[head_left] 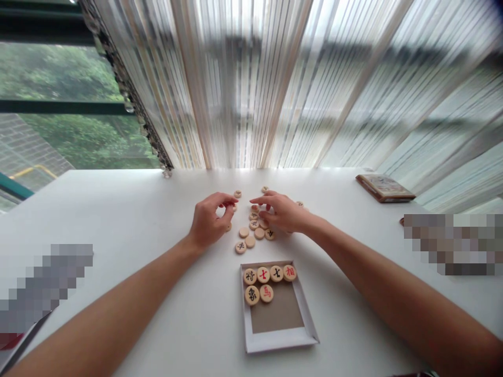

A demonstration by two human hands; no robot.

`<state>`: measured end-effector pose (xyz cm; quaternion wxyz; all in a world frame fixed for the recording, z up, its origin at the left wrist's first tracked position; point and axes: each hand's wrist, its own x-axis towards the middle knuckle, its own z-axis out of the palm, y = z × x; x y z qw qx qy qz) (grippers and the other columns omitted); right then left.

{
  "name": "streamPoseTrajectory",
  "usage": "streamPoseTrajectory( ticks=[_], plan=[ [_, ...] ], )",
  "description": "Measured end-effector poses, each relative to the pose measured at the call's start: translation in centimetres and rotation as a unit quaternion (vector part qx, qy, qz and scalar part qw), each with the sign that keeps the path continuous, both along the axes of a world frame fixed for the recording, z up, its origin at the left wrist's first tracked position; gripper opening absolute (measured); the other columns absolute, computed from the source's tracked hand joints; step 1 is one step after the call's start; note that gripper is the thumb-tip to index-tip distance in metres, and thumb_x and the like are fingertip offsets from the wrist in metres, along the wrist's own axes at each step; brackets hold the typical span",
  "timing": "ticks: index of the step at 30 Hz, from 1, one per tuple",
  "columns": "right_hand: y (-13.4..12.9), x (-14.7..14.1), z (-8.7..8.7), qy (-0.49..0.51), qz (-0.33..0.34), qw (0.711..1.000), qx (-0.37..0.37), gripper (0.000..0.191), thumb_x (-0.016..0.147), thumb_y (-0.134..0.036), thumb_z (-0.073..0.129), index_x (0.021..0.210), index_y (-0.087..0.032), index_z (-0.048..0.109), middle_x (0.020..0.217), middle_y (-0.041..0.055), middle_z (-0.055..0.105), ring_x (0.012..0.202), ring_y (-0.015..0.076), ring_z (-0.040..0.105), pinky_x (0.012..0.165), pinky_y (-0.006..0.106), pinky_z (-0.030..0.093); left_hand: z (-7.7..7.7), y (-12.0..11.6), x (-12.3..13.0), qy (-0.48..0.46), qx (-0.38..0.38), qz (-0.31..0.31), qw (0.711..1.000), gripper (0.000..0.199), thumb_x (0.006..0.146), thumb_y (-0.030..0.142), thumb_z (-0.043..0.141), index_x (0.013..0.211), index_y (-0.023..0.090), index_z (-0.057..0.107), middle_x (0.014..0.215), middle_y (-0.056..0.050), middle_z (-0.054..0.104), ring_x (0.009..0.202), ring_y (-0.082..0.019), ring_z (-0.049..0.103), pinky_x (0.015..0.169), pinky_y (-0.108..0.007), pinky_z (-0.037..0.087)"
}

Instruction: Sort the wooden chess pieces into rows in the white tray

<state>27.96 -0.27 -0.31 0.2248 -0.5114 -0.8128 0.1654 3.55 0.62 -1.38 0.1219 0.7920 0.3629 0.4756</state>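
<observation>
Round wooden Chinese chess pieces lie loosely on the white table, among them a piece with a black character (241, 247) and a plain-faced one (244, 232). My left hand (210, 217) is closed in a pinch at the left of the group, with the edge of a chess piece (234, 208) showing between thumb and forefinger. Over the right side of the group my right hand (285, 212) has its fingers apart, close to or touching several pieces and partly covering them. Nearer to me, a shallow white box (281, 341) holds two rows of pieces, lettered in red and black.
A brown-edged flat box (385, 187) lies at the back right. Blurred-out objects (451, 243) are at the right and left edges. String curtains (243, 94) hang behind the table (129, 209), beside a window at the left.
</observation>
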Motion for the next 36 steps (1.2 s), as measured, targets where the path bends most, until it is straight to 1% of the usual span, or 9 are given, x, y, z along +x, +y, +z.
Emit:
streamPoseTrajectory(
  ticks=[6,13,15,18,20,23,26,30,36],
  plan=[
    [1.5,0.2,-0.1,-0.026,0.039,0.999,-0.013,0.022,0.097,-0.016,0.071,0.116,-0.019,0.082,0.103,0.0078,0.067,0.080,0.0160,0.066,0.084,0.031,0.054,-0.1,0.0,0.1,0.001,0.001,-0.001,1.000,0.017,0.089,0.016,0.062,0.094,0.018,0.078,0.092,-0.006,0.082,0.080,-0.019,0.073,0.081,-0.032,0.057],
    [0.3,0.8,0.1,0.005,0.013,1.000,0.022,0.012,0.104,-0.019,0.058,0.112,-0.016,0.066,0.106,0.0127,0.073,0.093,0.0240,0.067,0.085,0.038,0.052,0.2,-0.4,0.2,-0.020,-0.001,-0.011,1.000,0.016,0.087,0.016,0.063,0.092,0.019,0.078,0.091,-0.006,0.082,0.080,-0.020,0.073,0.081,-0.032,0.058],
    [-0.8,1.0,0.5,0.024,0.014,0.999,0.026,0.013,0.106,-0.025,0.057,0.114,-0.018,0.063,0.107,0.0121,0.075,0.092,0.0237,0.069,0.084,0.038,0.053,0.1,-0.6,0.4,-0.048,-0.031,-0.016,0.998,0.015,0.088,0.018,0.064,0.093,0.018,0.079,0.091,-0.006,0.082,0.081,-0.019,0.073,0.082,-0.033,0.058],
    [-2.9,0.8,1.1,0.065,0.032,0.997,0.010,0.018,0.106,-0.028,0.056,0.119,-0.018,0.064,0.096,0.0073,0.075,0.084,0.0200,0.070,0.075,0.032,0.054,-0.1,-1.1,1.1,-0.123,-0.132,-0.040,0.983,0.016,0.091,0.024,0.066,0.097,0.016,0.079,0.092,-0.007,0.082,0.083,-0.019,0.075,0.080,-0.031,0.060],
    [-4.2,0.3,1.1,0.177,0.051,0.981,-0.052,0.022,0.105,-0.032,0.057,0.120,-0.018,0.066,0.090,0.0053,0.074,0.078,0.0180,0.068,0.070,0.031,0.054,-0.1,-1.7,1.6,-0.161,-0.192,-0.075,0.965,0.017,0.092,0.029,0.068,0.096,0.015,0.079,0.090,-0.007,0.081,0.080,-0.018,0.075,0.074,-0.028,0.060],
    [-5.0,-0.7,0.5,0.323,0.079,0.935,-0.122,0.028,0.102,-0.040,0.066,0.119,-0.018,0.069,0.088,0.0044,0.073,0.077,0.0163,0.066,0.065,0.029,0.052,0.1,-2.4,2.3,-0.196,-0.255,-0.139,0.937,0.020,0.089,0.033,0.076,0.095,0.014,0.079,0.081,-0.006,0.079,0.072,-0.016,0.074,0.064,-0.025,0.059],
    [-4.8,-1.4,0.0,0.425,0.064,0.886,-0.173,0.042,0.089,-0.044,0.086,0.118,-0.018,0.070,0.087,0.0035,0.075,0.076,0.0159,0.069,0.065,0.028,0.054,0.4,-3.0,2.6,-0.225,-0.311,-0.164,0.909,0.028,0.083,0.036,0.084,0.099,0.014,0.079,0.076,-0.005,0.079,0.065,-0.016,0.074,0.059,-0.024,0.060],
    [-4.6,-1.2,-0.1,0.468,0.024,0.856,-0.219,0.045,0.071,-0.043,0.100,0.099,-0.017,0.078,0.089,0.0069,0.080,0.078,0.0181,0.074,0.069,0.030,0.061,0.6,-3.3,2.6,-0.220,-0.357,-0.161,0.894,0.025,0.085,0.036,0.085,0.093,0.012,0.082,0.075,-0.007,0.080,0.056,-0.014,0.070,0.054,-0.024,0.060],
    [-5.0,-0.8,0.0,0.509,-0.004,0.824,-0.247,0.034,0.076,-0.041,0.098,0.095,-0.017,0.084,0.083,0.0064,0.082,0.071,0.0174,0.076,0.067,0.030,0.062,0.7,-3.5,2.6,-0.229,-0.374,-0.165,0.883,0.020,0.082,0.030,0.089,0.091,0.013,0.084,0.071,-0.006,0.080,0.057,-0.014,0.073,0.056,-0.022,0.064]
  ],
)
